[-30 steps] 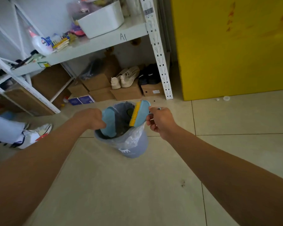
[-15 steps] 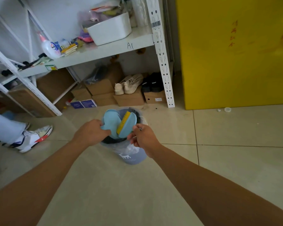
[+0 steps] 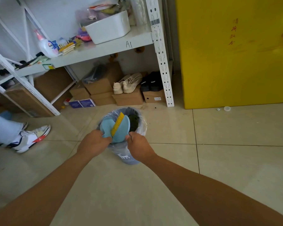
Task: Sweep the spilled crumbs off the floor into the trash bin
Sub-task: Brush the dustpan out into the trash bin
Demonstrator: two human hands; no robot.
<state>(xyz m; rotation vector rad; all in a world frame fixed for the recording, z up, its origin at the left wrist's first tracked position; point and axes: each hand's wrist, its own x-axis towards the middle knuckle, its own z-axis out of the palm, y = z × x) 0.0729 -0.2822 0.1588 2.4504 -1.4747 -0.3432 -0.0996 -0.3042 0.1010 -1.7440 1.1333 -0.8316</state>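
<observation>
A blue-grey trash bin lined with a clear plastic bag stands on the tiled floor in the middle of the view. My left hand grips a light blue dustpan tipped over the bin's mouth. My right hand holds a light blue brush with yellow bristles, pressed against the dustpan above the bin. Dark rubbish shows inside the bin. No crumbs are visible on the floor around it.
A white metal shelf rack with cardboard boxes and shoes stands just behind the bin. A yellow cabinet is at the right. Another person's leg and sneaker are at the left. A small cap lies by the cabinet.
The brush in my right hand has moved left, onto the dustpan, and both hands have drawn closer together over the bin. The camera has shifted so the bin sits lower in view.
</observation>
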